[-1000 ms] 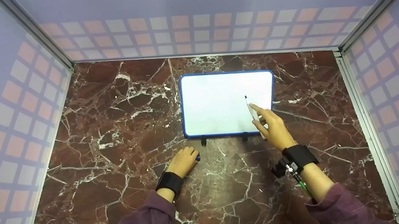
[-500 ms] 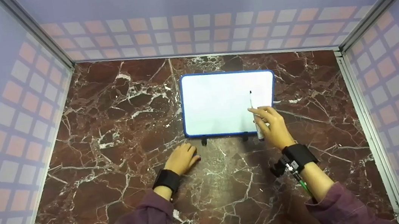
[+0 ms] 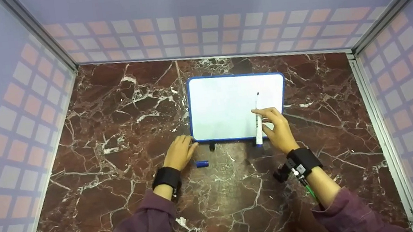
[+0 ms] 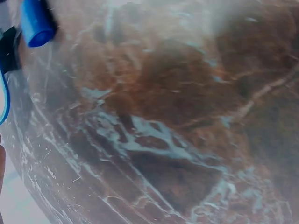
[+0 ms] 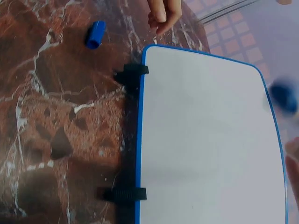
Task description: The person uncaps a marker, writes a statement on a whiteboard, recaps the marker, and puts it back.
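A white marker point(image 3: 258, 127) is held between the thumb and fingers of my right hand point(image 3: 279, 128), above the right part of a blue-framed whiteboard point(image 3: 225, 106). Its dark tip is uncapped and points away from me. In the right wrist view the marker's blue end point(image 5: 284, 95) is blurred. My left hand point(image 3: 180, 150) lies near the board's lower left corner, holding nothing; whether its fingertips touch the frame I cannot tell. On the tabletop just right of that hand lies a blue marker cap point(image 3: 202, 164), also visible in the left wrist view point(image 4: 36, 23).
Black clips point(image 3: 212, 146) stick out from the board's near edge. The board rests on a dark red marbled tabletop point(image 3: 119, 174). Purple walls with checkered bands point(image 3: 212, 32) enclose the left, back and right sides.
My left hand has let go of the blue cap, leaving it on the tabletop, and moved forward to the board's corner. The marker in my right hand has turned more upright in the head view.
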The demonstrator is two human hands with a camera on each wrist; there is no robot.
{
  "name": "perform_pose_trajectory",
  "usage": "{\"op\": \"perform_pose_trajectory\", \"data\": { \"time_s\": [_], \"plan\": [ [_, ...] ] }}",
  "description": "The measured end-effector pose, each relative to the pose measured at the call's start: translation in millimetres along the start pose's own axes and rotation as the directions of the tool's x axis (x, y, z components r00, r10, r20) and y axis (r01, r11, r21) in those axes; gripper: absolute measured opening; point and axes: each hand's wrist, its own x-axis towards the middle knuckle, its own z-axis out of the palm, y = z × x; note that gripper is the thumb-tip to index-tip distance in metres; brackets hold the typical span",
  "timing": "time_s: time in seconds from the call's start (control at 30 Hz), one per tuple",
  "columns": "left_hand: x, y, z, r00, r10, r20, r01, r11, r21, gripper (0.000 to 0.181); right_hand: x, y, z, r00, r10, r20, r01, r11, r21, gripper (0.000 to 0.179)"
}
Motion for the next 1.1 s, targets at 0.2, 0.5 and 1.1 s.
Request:
{"op": "perform_pose_trajectory", "data": {
  "time_s": [0.2,0.5,1.1],
  "plan": [
    [8.4,1.4,-5.8,0.988,-0.152,-0.019,0.148,0.979,-0.138,0.027,3.6,-5,8,0.999,0.027,-0.027,-0.026,0.999,0.025,0.035],
    [18.7,3.5,-10.3,0.935,-0.355,0.013,0.338,0.878,-0.339,0.026,9.5,-15,20,0.999,-0.022,-0.035,0.023,1.000,0.008,0.023],
    [27.6,5.0,2.9,0.915,-0.399,-0.058,0.338,0.837,-0.430,0.029,25.8,-20,72,0.997,0.036,-0.064,-0.028,0.993,0.116,0.019]
  ]
}}
